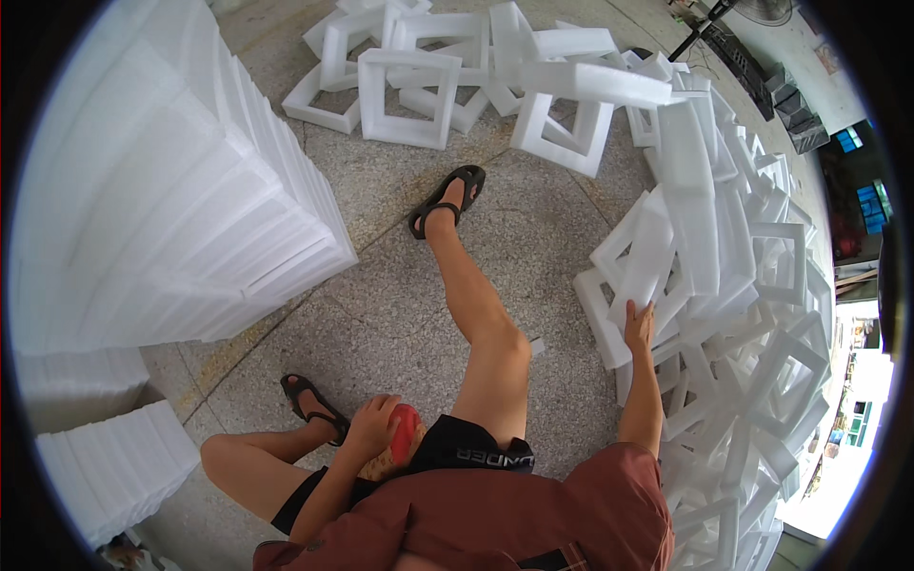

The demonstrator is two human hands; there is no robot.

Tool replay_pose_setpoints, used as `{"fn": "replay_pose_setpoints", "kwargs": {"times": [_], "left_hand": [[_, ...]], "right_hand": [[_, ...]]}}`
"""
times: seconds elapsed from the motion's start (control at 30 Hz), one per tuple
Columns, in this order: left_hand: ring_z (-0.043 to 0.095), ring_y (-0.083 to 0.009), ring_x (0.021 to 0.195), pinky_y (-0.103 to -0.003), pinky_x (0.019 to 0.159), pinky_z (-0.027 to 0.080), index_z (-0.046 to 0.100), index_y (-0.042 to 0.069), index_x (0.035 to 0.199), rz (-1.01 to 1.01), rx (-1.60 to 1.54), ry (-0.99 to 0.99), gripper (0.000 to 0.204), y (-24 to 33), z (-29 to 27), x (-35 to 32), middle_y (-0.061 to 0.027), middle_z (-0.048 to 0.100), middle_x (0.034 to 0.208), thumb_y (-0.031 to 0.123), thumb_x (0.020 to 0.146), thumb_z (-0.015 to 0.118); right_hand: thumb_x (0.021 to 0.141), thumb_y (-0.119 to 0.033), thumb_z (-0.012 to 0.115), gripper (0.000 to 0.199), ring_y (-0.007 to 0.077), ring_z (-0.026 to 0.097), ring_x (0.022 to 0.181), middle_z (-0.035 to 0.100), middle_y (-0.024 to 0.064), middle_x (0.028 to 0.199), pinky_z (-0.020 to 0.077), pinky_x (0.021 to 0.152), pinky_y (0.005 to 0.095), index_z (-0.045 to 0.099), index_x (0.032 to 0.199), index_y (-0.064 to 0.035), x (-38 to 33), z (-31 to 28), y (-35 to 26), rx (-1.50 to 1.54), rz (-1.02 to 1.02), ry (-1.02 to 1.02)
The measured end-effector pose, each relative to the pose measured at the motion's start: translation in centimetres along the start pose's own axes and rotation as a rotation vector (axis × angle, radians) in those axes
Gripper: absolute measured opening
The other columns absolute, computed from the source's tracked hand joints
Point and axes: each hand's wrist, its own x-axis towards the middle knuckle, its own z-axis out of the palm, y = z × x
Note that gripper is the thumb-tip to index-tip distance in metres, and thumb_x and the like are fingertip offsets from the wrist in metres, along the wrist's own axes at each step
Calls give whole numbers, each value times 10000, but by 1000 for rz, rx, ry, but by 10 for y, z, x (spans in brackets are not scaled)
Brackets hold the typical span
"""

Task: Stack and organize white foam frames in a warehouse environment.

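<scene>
My right hand (641, 326) is at the lower end of a white foam frame (644, 252), with the thumb on one side and the fingers on the other. That frame leans against the heap of similar frames on my right. My left hand (377, 424) is low between my legs, its fingers curled over a red object with a tan part (404, 434). What kind of object this is cannot be made out, as my hand and shorts cover part of it.
A tall stack of white foam sheets (209, 190) stands at the left, with a lower stack (119, 466) nearer me. Several square foam frames (409, 100) lie ahead on the speckled floor (381, 295). A pedestal fan (762, 9) is at the far right.
</scene>
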Motion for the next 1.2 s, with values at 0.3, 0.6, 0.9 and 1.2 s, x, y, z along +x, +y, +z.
{"fn": "replay_pose_setpoints", "kwargs": {"times": [0.3, 0.6, 0.9, 1.2], "left_hand": [[547, -372, 1151, -459, 980, 446, 529, 30, 1307, 233, 146, 49, 403, 19, -19, -31, -173, 562, 1245, 140, 923, 585], [542, -360, 1176, -452, 994, 445, 535, 42, 1302, 350, 126, 188, 401, 43, -54, -46, -168, 554, 1270, 101, 913, 614], [535, -388, 1207, -463, 978, 474, 482, 42, 1366, 306, -276, 161, 461, 84, -56, -57, -192, 499, 1360, 144, 937, 616], [371, -435, 1349, -482, 1090, 366, 220, -29, 1480, 525, -384, 476, 866, 210, -78, 67, -284, 372, 1432, 302, 860, 726]], "right_hand": [[952, -392, 608, 522, 397, 635, 972, 658, 267, 1038, 481, 824, 470, 543, 1203, 61, -212, -83, 21, 303, 73, -83], [891, -428, 690, 487, 169, 564, 679, 640, 99, 742, 456, 647, 347, 673, 975, 52, -268, -199, 11, 355, 300, 188], [804, -225, 777, 344, 348, 570, 912, 622, 143, 904, 440, 922, 464, 648, 1008, 20, -255, -257, -76, -212, -373, 541], [779, -125, 794, 328, 345, 601, 951, 627, 148, 1005, 478, 898, 444, 639, 1035, 10, -237, -245, -139, 69, -722, 552]]}}
